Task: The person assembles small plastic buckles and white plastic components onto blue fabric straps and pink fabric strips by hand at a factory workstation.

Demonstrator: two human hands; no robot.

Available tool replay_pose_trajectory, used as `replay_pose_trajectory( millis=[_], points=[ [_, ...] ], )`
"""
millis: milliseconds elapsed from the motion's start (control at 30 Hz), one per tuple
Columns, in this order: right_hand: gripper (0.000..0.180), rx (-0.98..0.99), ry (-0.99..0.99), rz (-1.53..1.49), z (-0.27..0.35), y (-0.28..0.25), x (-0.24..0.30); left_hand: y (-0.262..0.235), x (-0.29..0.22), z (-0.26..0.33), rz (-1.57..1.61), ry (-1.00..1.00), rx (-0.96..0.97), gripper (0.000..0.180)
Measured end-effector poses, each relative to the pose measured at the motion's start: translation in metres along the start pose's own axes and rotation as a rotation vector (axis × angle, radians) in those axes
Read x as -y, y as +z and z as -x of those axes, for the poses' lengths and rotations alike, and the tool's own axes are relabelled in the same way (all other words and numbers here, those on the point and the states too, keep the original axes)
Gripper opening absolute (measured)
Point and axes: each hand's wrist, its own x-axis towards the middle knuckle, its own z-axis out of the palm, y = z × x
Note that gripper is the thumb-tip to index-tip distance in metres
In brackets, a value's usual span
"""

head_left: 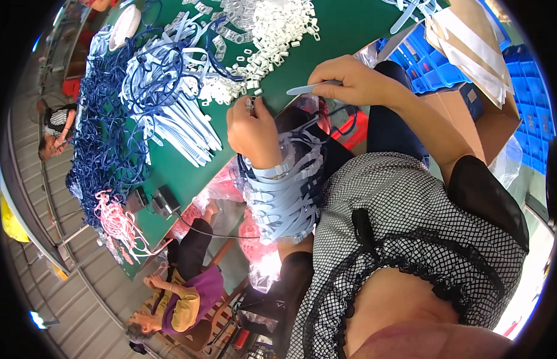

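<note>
While a green table (344, 33) stretches across the top of the view, a long tangled heap of dark blue straps (108, 140) covers its left side. Right of that heap lies a pile of light blue straps (183, 134), some fanned out side by side, with dark blue ones looped over them. A thick sleeve of light blue bands (281, 206) encircles the person's left forearm. Small white pieces (287, 27) are heaped near the table's far edge and trail down toward the left hand. Pink straps (116, 215) form a smaller tangle at the lower left corner. The right hand (344, 81) pinches a single grey-blue strap (303, 90) between thumb and fingers, its rounded end pointing toward the left hand (253, 128). There, thumb and forefinger close on a tiny clear piece (250, 105), too small to make out its shape.
</note>
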Motion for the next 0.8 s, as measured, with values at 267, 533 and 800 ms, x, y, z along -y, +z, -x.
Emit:
replay_pose_trajectory(
  millis=[267,533,800],
  points=[
    [0.016,-0.097,0.222,-0.320,0.005,0.023,0.027,-0.025,-0.005,0.020,0.881,-0.295,0.166,0.007],
    [0.016,0.019,0.247,-0.391,0.005,0.034,0.045,-0.043,-0.011,0.047,1.369,-0.397,0.302,0.016],
    [0.018,0.033,0.319,-0.405,0.010,0.036,0.052,-0.048,-0.012,0.056,1.378,-0.371,0.304,0.016]
  ],
)
